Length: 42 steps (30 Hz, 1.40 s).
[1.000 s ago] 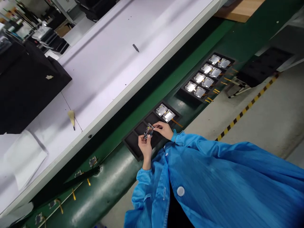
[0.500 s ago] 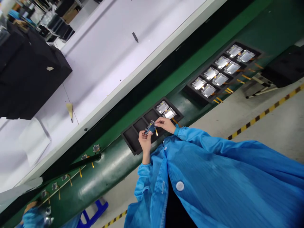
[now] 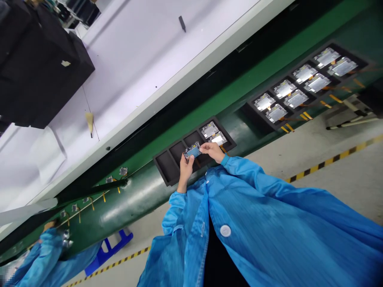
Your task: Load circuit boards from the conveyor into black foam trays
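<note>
A small circuit board with a blue face is held up over a black compartment tray. My left hand is closed on its left and lower edge, thumb on the blue face. At the board's right end, my right hand pinches its edge or something small there; the fingertips hide the detail. Two boards with silvery shields lie in the tray's right end, and an orange flex strip hangs out near my right wrist.
To the right, a second black tray holds several shielded boards with strips over the green belt's edge. More boards lie leftward, near a co-worker's sleeve. A brush lies on the white bench; a blue stool stands below.
The circuit board has turned from steeply tilted to more level, its blue face showing more fully. Both hands stay on it. The camera view has shifted, and the co-worker's arm shows more.
</note>
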{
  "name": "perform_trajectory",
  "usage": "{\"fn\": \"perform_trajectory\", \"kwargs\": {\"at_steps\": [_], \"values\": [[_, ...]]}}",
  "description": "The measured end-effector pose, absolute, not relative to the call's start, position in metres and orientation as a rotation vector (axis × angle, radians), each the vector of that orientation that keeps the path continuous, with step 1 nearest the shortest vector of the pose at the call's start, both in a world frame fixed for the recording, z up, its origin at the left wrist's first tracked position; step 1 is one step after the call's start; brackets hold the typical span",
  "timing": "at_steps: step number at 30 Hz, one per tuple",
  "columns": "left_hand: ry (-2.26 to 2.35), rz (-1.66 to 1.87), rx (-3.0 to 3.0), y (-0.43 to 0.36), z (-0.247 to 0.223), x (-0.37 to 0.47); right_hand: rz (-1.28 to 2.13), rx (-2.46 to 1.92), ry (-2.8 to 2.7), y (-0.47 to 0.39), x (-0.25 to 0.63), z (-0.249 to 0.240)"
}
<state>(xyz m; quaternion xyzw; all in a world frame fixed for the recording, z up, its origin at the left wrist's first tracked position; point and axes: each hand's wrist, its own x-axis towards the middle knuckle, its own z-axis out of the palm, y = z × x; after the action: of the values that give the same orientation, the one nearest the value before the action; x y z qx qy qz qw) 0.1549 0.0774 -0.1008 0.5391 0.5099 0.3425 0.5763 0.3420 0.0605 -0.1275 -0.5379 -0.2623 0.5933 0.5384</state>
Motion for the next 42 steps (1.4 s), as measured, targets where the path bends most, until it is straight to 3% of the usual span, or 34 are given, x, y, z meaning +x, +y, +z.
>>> {"fn": "perform_trajectory", "kwargs": {"at_steps": [10,17,27,33,42], "values": [[1.306,0.65,0.741,0.116,-0.121,0.202,1.346,-1.397,-0.627,0.079,0.372,-0.144],[1.405,0.594,0.738,0.129,-0.123,0.221,1.308,-1.494,-0.697,0.055,0.398,-0.145],[1.442,0.601,0.97,0.095,-0.12,0.192,0.551,-1.901,-0.728,0.034,0.464,-0.175],[1.309,0.572,0.936,0.092,-0.127,0.204,0.704,-1.942,-0.687,0.04,0.464,-0.198],[1.211,0.915,1.116,0.077,-0.136,0.207,0.695,-1.986,-0.669,0.036,0.472,-0.209]]}}
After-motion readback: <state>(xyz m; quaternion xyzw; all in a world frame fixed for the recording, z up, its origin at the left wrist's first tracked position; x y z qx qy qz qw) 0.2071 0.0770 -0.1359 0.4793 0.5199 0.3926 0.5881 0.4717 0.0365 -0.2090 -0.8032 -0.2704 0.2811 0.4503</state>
